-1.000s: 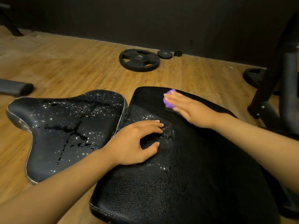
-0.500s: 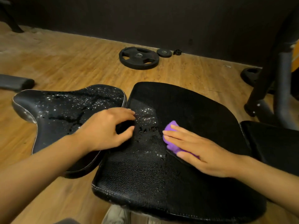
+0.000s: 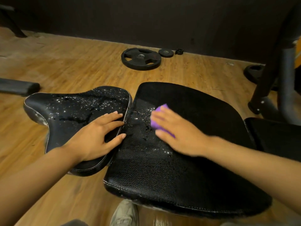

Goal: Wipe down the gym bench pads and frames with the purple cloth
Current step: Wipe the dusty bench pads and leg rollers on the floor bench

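right hand [image 3: 177, 131] pressed flat, fingers straight, on purple cloth [image 3: 158, 117] lying on wide black pad [image 3: 203, 144], near its wet left edge. left hand [image 3: 97, 136] spread open on droplet-covered seat pad [image 3: 70, 108], thumb at the gap between pads. beyond, on wooden floor [image 3: 81, 67]: weight plate [image 3: 141, 59], smaller plate [image 3: 166, 53]. below, shoe [image 3: 124, 213].

Scene dimly lit; warm cast noted on the wood floor [image 3: 68, 69]. Back wall [image 3: 146, 17] rendered near black, detail lost. Specular glints recorded on droplets across the left pad [image 3: 78, 103]. Motion blur observed on the right hand [image 3: 179, 132] and cloth [image 3: 160, 111]; left hand [image 3: 97, 136] sharper. Wide-angle bending seen at the edges. Fine grain throughout.
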